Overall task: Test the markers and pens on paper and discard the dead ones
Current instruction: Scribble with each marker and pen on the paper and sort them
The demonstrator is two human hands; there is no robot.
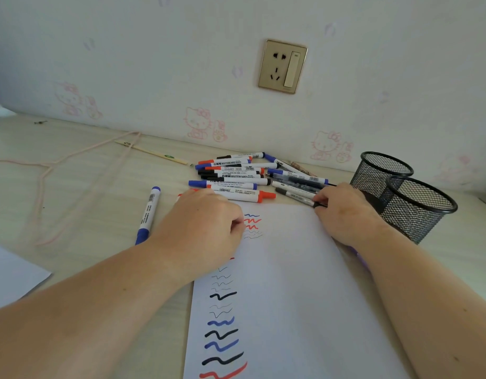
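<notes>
A white sheet of paper (291, 283) lies in front of me, with a column of black, blue and red squiggles down its left side. Beyond its top edge lies a pile of whiteboard markers and pens (236, 173). My left hand (203, 231) rests on the paper's top left corner with its fingers curled under; what they hold, if anything, is hidden. My right hand (343, 212) pinches a thin grey pen (296, 196) at the pile's right edge. A single blue-capped marker (147, 214) lies apart to the left.
Two black mesh cups (416, 203) stand at the right, close to my right hand. A pink cord (72, 165) and a thin wooden stick (154, 153) lie on the desk at the left. Another white sheet (12, 274) sits at the left edge. The wall is just behind the pile.
</notes>
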